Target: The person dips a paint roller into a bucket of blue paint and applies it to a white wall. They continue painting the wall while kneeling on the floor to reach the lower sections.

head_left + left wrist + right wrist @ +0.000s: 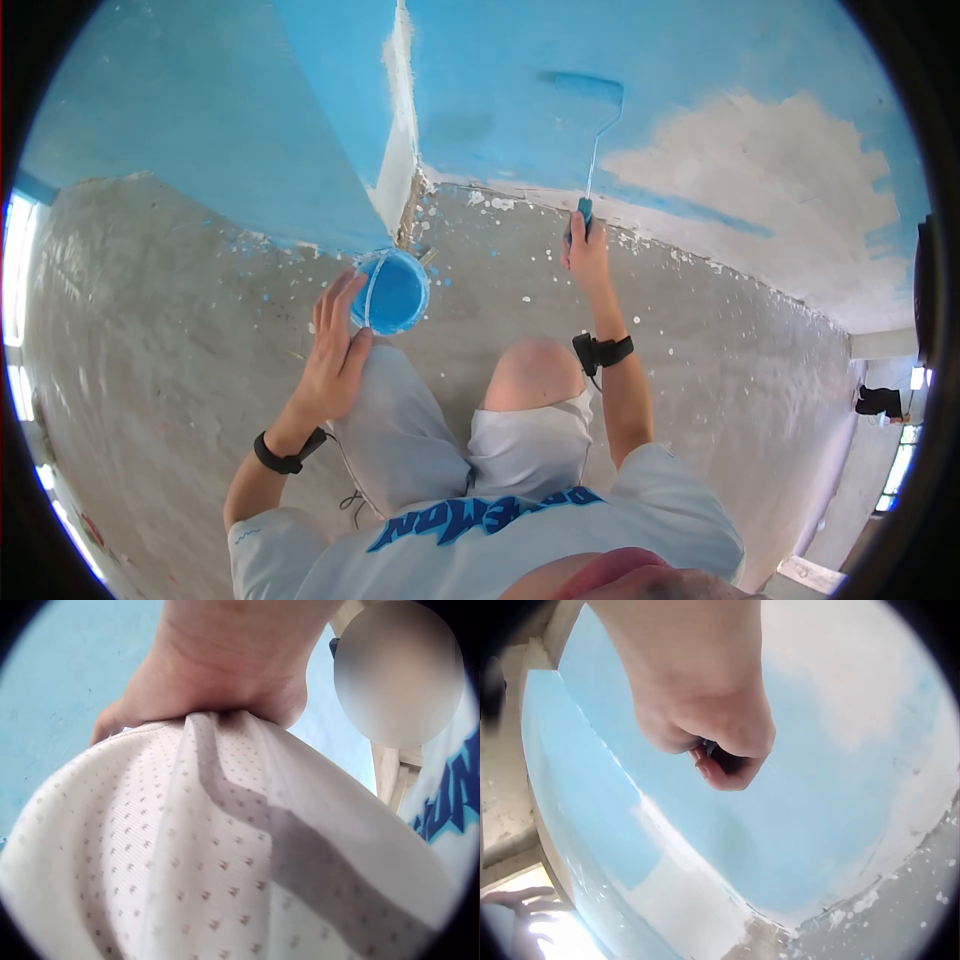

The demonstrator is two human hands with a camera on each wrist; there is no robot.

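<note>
Right hand (585, 250), fingers clamped round the paint roller (590, 95), presses it against the wall (700, 60); left hand (335, 355) rests flat-fingered on the knee, seemingly bracing, beside the paint bucket (392, 292).

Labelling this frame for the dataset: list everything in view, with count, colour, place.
blue paint roller with thin metal shaft: 1, blue, on the wall right of the corner
round blue paint bucket: 1, blue, on the floor at the corner
wall: blue paint, bare pale patch at right
concrete floor: grey, paint-spattered
black wristbands: 2, one per wrist
left hand: resting on the knee, fingers beside the bucket
right hand: grip closed round the roller handle
</note>
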